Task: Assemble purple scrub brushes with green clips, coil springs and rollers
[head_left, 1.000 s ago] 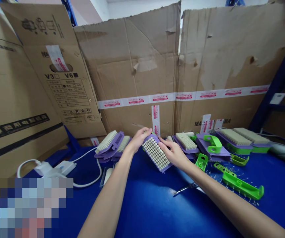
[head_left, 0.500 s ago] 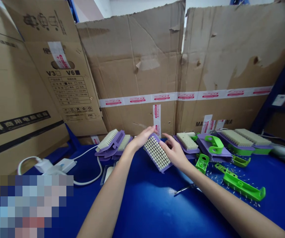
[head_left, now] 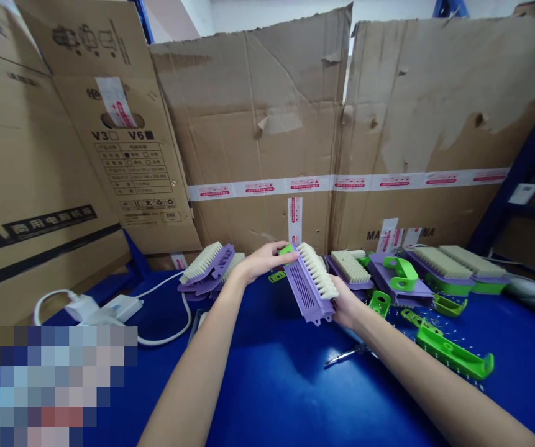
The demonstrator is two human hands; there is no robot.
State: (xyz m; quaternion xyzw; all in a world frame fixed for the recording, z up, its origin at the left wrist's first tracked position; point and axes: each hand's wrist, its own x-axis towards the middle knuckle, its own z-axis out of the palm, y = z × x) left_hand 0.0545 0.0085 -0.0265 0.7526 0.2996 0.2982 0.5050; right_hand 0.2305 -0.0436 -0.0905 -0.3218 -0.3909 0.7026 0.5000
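A purple brush with cream bristles (head_left: 311, 285) is held tilted above the blue table, its slotted purple side facing left and its bristles up to the right. My left hand (head_left: 263, 261) is closed at its upper end, where a small green piece (head_left: 287, 254) shows by the fingertips. Behind the brush's lower right side, my right hand (head_left: 345, 302) grips it, with most of its fingers hidden. Another green piece (head_left: 277, 277) is just below my left hand. A screwdriver (head_left: 344, 356) lies on the table under my right forearm.
Purple brushes (head_left: 206, 270) are stacked at the left, beside a white power strip and cable (head_left: 125, 307). More brushes (head_left: 351, 267), green brackets (head_left: 453, 354) and scattered screws lie at the right. Cardboard sheets (head_left: 258, 136) stand behind the blue table (head_left: 267, 397).
The brush has turned from showing its bristle face to showing its slotted side. My right hand has moved from its top face to behind its lower right side. Green pieces now show near my left hand.
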